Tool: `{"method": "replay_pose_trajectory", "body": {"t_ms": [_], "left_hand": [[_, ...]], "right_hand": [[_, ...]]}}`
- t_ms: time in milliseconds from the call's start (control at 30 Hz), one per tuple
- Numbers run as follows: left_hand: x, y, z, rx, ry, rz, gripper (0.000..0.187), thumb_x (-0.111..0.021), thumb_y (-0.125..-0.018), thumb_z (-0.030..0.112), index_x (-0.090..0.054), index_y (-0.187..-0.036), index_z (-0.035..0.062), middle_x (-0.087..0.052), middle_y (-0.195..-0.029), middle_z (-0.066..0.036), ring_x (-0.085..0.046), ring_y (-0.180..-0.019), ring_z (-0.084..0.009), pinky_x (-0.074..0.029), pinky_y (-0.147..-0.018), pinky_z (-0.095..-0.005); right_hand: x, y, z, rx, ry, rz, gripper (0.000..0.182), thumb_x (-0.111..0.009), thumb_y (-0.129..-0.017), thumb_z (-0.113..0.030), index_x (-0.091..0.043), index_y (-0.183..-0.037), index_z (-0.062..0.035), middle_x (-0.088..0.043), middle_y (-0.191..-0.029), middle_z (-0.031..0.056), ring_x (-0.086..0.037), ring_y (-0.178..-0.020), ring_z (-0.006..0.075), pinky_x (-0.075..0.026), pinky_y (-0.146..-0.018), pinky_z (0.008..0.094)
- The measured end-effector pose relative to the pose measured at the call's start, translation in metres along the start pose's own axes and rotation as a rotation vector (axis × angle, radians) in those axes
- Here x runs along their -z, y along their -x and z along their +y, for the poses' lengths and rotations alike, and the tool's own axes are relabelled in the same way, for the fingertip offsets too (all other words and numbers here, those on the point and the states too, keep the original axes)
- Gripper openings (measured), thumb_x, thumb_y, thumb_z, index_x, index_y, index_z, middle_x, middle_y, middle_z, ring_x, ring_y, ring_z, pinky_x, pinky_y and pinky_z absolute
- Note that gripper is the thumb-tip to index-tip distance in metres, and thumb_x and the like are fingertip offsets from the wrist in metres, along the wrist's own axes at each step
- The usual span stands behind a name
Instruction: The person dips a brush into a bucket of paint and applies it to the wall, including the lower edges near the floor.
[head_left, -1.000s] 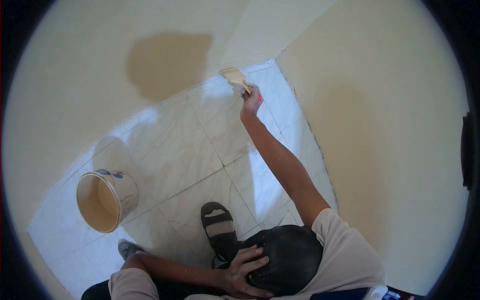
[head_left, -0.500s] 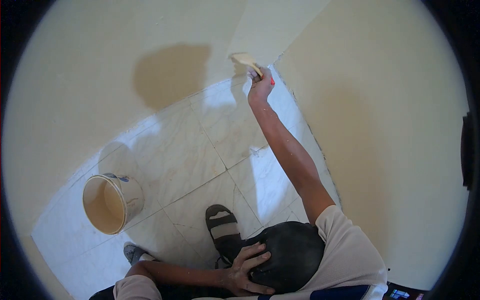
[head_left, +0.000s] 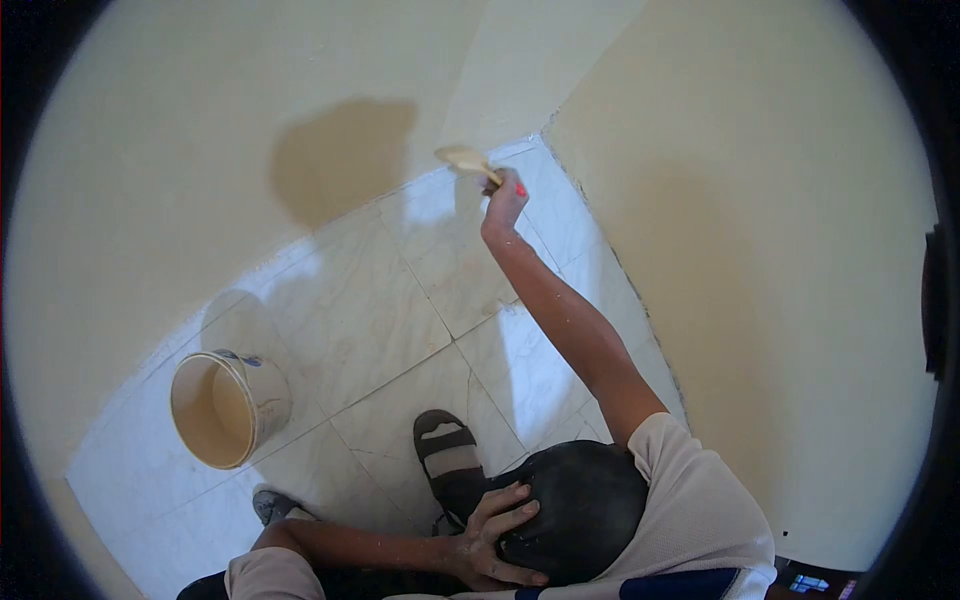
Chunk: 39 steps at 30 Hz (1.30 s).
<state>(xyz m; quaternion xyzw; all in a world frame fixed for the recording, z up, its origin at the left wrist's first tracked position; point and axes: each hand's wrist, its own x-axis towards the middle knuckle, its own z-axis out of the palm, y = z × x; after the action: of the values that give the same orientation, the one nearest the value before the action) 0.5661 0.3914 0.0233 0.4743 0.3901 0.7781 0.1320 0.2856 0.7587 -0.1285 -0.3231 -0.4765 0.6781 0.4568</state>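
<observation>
My right hand [head_left: 506,203] is closed round the handle of a paintbrush [head_left: 464,159], whose red end shows beside my fingers. Cream-coated bristles point left, low near the foot of the left wall [head_left: 200,130] and close to the corner. Spread over my black-clad knee [head_left: 590,510] are the fingers of my left hand [head_left: 488,545], with nothing held in them. A white bucket [head_left: 268,400] containing cream paint [head_left: 222,410] stands on the floor to the left, its mouth facing me.
Marble-look tiles [head_left: 390,345] cover the floor, with white smears along the wall edges. A second cream wall [head_left: 740,250] rises close on the right. My sandalled foot [head_left: 447,450] is on the tiles, and another shoe [head_left: 275,505] shows near the bucket.
My right hand has drawn the paintbrush down and slightly left, away from its higher place on the wall near the corner. My left hand stays on the knee.
</observation>
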Motion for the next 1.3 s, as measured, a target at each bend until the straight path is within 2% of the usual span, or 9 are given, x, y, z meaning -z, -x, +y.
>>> {"method": "replay_pose_trajectory", "body": {"t_ms": [100,200,600,733,900,933,1033,1133,1300], "left_hand": [[0.000,0.001,-0.002,-0.005,0.003,0.016,0.031,-0.074,-0.078,0.035,-0.068,-0.108,0.0348,-0.033,-0.146,-0.025,-0.028,-0.135,-0.0477,-0.029,-0.104,-0.0606],[0.005,-0.001,-0.001,0.002,0.006,0.015,0.029,-0.073,-0.079,0.035,-0.068,-0.107,0.0346,-0.033,-0.146,-0.025,-0.028,-0.135,-0.0480,-0.029,-0.103,-0.0610],[0.004,0.003,-0.004,-0.010,0.011,-0.035,0.025,-0.072,-0.081,0.039,-0.068,-0.105,0.0338,-0.034,-0.145,-0.026,-0.028,-0.134,-0.0502,-0.027,-0.105,-0.0628],[-0.001,0.011,-0.007,-0.021,0.080,-0.003,0.024,-0.071,-0.083,0.042,-0.069,-0.105,0.0319,-0.031,-0.147,-0.024,-0.026,-0.136,-0.0517,-0.024,-0.107,-0.0640],[-0.001,0.023,-0.012,-0.038,-0.058,0.006,0.048,-0.067,-0.085,0.046,-0.056,-0.128,0.0267,-0.039,-0.139,-0.032,-0.033,-0.131,-0.0533,-0.029,-0.104,-0.0632],[0.000,0.025,-0.012,-0.046,-0.092,0.010,0.053,-0.066,-0.086,0.047,-0.053,-0.132,0.0256,-0.041,-0.137,-0.034,-0.034,-0.130,-0.0537,-0.030,-0.103,-0.0630],[-0.003,0.039,0.004,0.393,-0.002,0.069,0.072,-0.066,-0.084,0.054,-0.043,-0.144,0.0221,-0.040,-0.142,-0.026,-0.033,-0.134,-0.0479,-0.026,-0.105,-0.0647],[-0.011,0.032,0.001,0.346,0.000,0.171,0.068,-0.071,-0.080,0.046,-0.048,-0.136,0.0141,-0.042,-0.139,-0.029,-0.034,-0.132,-0.0507,-0.027,-0.104,-0.0649],[-0.035,0.022,-0.003,0.191,-0.049,0.347,0.062,-0.079,-0.074,0.031,-0.056,-0.122,0.0007,-0.046,-0.133,-0.034,-0.037,-0.127,-0.0553,-0.030,-0.101,-0.0652]], "right_hand": [[-0.008,-0.002,0.016,-0.022,-0.009,-0.041,0.020,-0.051,-0.088,-0.016,-0.063,-0.086,-0.0004,-0.067,-0.079,0.0083,-0.066,-0.066,0.0174,-0.046,-0.056,0.0266],[-0.024,-0.012,0.011,0.032,-0.082,-0.030,0.020,-0.051,-0.088,-0.016,-0.063,-0.087,-0.0003,-0.067,-0.079,0.0084,-0.065,-0.064,0.0173,-0.047,-0.056,0.0270],[-0.086,-0.016,-0.155,0.169,-0.446,-0.066,0.019,-0.054,-0.084,-0.015,-0.058,-0.086,0.0031,-0.063,-0.082,0.0117,-0.066,-0.069,0.0218,-0.048,-0.063,0.0301],[-0.104,-0.024,-0.205,0.217,-0.535,-0.124,0.021,-0.053,-0.085,-0.014,-0.056,-0.095,0.0045,-0.065,-0.095,0.0145,-0.068,-0.072,0.0268,-0.047,-0.064,0.0304],[-0.122,-0.032,-0.256,0.323,-0.655,-0.183,0.024,-0.053,-0.086,-0.017,-0.056,-0.098,0.0038,-0.063,-0.098,0.0147,-0.067,-0.081,0.0270,-0.046,-0.072,0.0313],[-0.125,-0.039,-0.264,0.262,-0.753,-0.156,0.009,-0.054,-0.092,-0.008,-0.050,-0.095,-0.0010,-0.059,-0.091,0.0113,-0.059,-0.081,0.0186,-0.049,-0.077,0.0309],[-0.126,-0.043,-0.281,0.484,-0.777,-0.273,0.018,-0.055,-0.090,-0.013,-0.054,-0.099,0.0027,-0.059,-0.092,0.0124,-0.060,-0.083,0.0191,-0.047,-0.075,0.0303],[-0.128,-0.032,-0.278,0.503,-0.724,-0.307,0.024,-0.053,-0.088,-0.017,-0.057,-0.100,0.0031,-0.063,-0.097,0.0135,-0.066,-0.086,0.0263,-0.046,-0.075,0.0321],[-0.110,-0.025,-0.205,0.375,-0.594,-0.174,0.019,-0.052,-0.090,-0.014,-0.059,-0.094,0.0029,-0.060,-0.092,0.0097,-0.064,-0.085,0.0231,-0.047,-0.076,0.0323]]}}
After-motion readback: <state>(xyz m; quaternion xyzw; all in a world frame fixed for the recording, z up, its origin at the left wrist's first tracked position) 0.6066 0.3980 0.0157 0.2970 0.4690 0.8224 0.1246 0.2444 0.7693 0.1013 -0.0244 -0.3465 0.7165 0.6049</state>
